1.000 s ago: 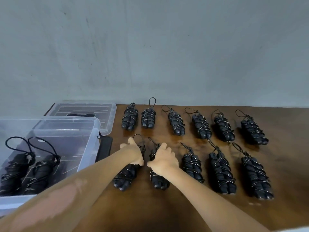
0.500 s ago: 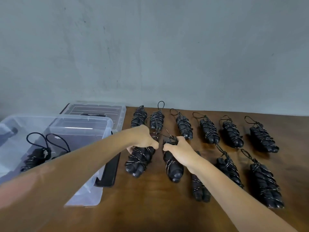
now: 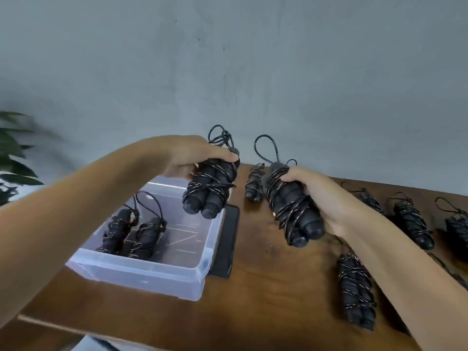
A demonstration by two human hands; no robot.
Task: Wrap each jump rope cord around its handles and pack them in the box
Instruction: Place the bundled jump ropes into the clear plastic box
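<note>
My left hand (image 3: 192,158) grips a wrapped black jump rope bundle (image 3: 210,188) in the air over the far right corner of the clear plastic box (image 3: 141,274). Beside it, my right hand (image 3: 314,193) grips a second wrapped bundle (image 3: 291,211) above the brown table, right of the box. Two wrapped bundles (image 3: 131,231) lie side by side in the box's left half. Several more wrapped bundles lie on the table, one near the front (image 3: 357,290) and others at the right (image 3: 410,221).
A flat black object (image 3: 225,239) lies on the table against the box's right side. One bundle (image 3: 253,183) lies at the table's back edge by the grey wall. Green plant leaves (image 3: 12,158) show at the far left. The table's front edge (image 3: 76,328) runs below the box.
Both hands have lifted their bundles off the table and carried them left and up toward the box. The view has swung left, so the box sits near the middle.
</note>
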